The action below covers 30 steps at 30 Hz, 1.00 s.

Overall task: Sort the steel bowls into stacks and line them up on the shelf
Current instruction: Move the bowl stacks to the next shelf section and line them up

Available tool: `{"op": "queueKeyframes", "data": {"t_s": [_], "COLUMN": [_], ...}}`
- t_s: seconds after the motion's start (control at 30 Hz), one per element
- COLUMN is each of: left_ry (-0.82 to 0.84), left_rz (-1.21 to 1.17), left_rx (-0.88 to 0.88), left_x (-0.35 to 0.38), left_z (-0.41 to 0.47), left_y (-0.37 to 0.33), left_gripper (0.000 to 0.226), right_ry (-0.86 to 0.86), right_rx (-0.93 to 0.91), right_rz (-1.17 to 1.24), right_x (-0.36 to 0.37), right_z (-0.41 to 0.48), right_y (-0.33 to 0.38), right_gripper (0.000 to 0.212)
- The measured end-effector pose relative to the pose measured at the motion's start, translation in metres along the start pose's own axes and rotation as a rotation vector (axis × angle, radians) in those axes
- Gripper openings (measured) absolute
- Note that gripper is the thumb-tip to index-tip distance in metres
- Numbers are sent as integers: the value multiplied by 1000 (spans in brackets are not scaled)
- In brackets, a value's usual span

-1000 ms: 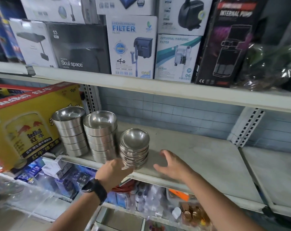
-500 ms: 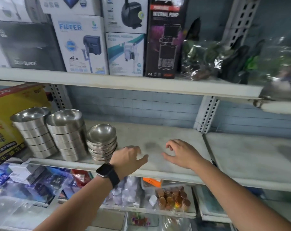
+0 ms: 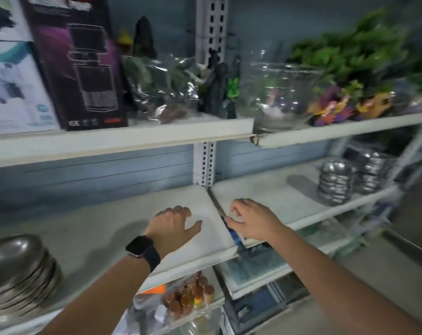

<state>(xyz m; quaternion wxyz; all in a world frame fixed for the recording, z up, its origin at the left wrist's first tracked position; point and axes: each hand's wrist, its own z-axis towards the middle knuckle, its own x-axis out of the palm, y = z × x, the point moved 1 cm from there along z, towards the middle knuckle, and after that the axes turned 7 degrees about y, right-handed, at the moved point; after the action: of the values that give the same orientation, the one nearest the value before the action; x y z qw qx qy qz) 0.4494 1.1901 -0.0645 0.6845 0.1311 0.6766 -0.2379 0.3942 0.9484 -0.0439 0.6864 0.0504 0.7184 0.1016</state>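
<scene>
A stack of steel bowls (image 3: 16, 269) sits at the far left of the white shelf (image 3: 103, 240). Two more stacks of steel bowls (image 3: 335, 182) (image 3: 374, 172) stand far right on the neighbouring shelf panel (image 3: 272, 192). My left hand (image 3: 173, 226), with a black watch on the wrist, hovers over the shelf with loosely curled fingers, holding nothing. My right hand (image 3: 253, 220) is over the seam between the two panels, fingers loosely curled and empty. Both hands are far from any bowls.
The upper shelf (image 3: 123, 139) carries a dark pump box (image 3: 77, 61), a glass bowl (image 3: 277, 93) and plastic plants (image 3: 354, 56). A slotted upright (image 3: 203, 165) stands behind the seam. Below are packets and small brown bottles (image 3: 185, 298).
The view has swung to the right; the left bowl stacks slid to the frame's edge and two stacks appeared at far right. Both hands moved right along the shelf, still empty.
</scene>
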Motion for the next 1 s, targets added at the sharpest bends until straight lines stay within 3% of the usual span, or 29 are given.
{"op": "queueKeyframes", "data": {"t_s": [0.1,0.33,0.47,0.63,0.83,1.0], "left_ry": [11,1,30,118,118,143], "left_rz": [-24,-76,-96,-93,-91,-103], "left_rx": [77,246,334,437,534,511], "left_x": [3,6,12,21,34,46], "left_z": [26,74,95,109,133,155], "left_y": [-21,-61,-90,-138,-206,-264], "left_gripper": [66,51,58,83,63,92], "right_ry": [-26,-79,-139,-151,-149,-139], "right_rx": [80,252,326,435,523,523], "right_rz": [-7,-33,-46,-26,-32,-66], "right_x": [-5,-13,-15,-18,-27,-39], "right_z": [-9,-38,-61,-90,-123,-140], "right_y": [-25,-60,-81,-114,-172,-234], "right_gripper": [44,48,50,74,77,64]}}
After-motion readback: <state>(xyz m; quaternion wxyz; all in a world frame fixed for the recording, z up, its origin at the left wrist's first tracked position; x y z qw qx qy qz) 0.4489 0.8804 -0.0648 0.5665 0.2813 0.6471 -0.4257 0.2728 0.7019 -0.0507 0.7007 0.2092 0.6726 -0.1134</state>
